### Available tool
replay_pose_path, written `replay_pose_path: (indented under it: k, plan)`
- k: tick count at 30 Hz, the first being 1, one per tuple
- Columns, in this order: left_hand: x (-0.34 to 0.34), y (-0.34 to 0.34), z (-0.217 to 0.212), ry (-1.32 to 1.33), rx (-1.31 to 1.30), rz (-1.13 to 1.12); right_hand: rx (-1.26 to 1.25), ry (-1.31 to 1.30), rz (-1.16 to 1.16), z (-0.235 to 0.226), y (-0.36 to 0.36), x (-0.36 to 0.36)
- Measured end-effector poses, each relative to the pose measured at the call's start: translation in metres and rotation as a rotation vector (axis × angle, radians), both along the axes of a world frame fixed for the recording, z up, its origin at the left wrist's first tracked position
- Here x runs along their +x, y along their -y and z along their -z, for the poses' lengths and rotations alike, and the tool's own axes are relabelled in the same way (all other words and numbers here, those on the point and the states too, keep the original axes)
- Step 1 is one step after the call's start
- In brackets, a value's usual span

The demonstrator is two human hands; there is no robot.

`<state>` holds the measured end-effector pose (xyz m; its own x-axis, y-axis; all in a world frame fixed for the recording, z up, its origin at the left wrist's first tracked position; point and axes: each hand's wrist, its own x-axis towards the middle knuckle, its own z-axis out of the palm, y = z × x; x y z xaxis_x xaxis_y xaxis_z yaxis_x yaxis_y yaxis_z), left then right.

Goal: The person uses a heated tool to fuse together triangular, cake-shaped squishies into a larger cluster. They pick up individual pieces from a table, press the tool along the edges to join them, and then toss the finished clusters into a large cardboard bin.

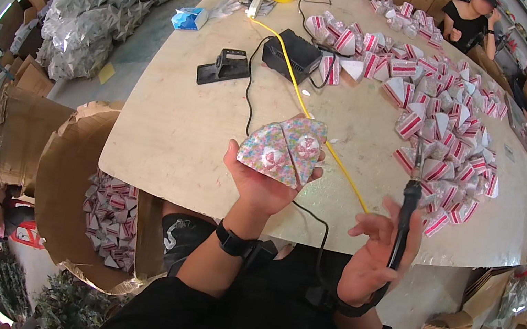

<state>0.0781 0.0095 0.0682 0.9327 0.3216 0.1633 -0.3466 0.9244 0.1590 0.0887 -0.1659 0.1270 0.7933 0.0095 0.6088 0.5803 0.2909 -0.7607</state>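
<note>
My left hand holds up a folded paper piece with a pink, candy-patterned print, its point facing down toward my palm. My right hand grips a black soldering-iron-like tool upright, its thin metal tip pointing up beside the paper piece. A black cable runs from the tool's handle down past my wrist. Both hands hover over the near edge of the pale wooden table.
A big heap of red-and-white folded paper cones covers the table's right side. A black power box, a black tool stand and a yellow cable lie mid-table. A cardboard box of cones stands at my left. Other people sit at the far end.
</note>
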Motion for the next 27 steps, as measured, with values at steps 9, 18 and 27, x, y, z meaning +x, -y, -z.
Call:
replay_pose_path:
  k: [9,18,27]
  plan:
    - [-0.024,0.007,0.009,-0.161,0.144,-0.217,-0.068,0.131,-0.214,0.023,0.011,-0.017]
    - [-0.023,0.008,0.02,0.051,0.149,-0.135,-0.27,0.261,-0.361,0.011,0.03,-0.01]
    - [-0.026,0.014,0.012,-0.034,0.263,-0.179,-0.163,0.294,-0.337,0.018,0.026,-0.012]
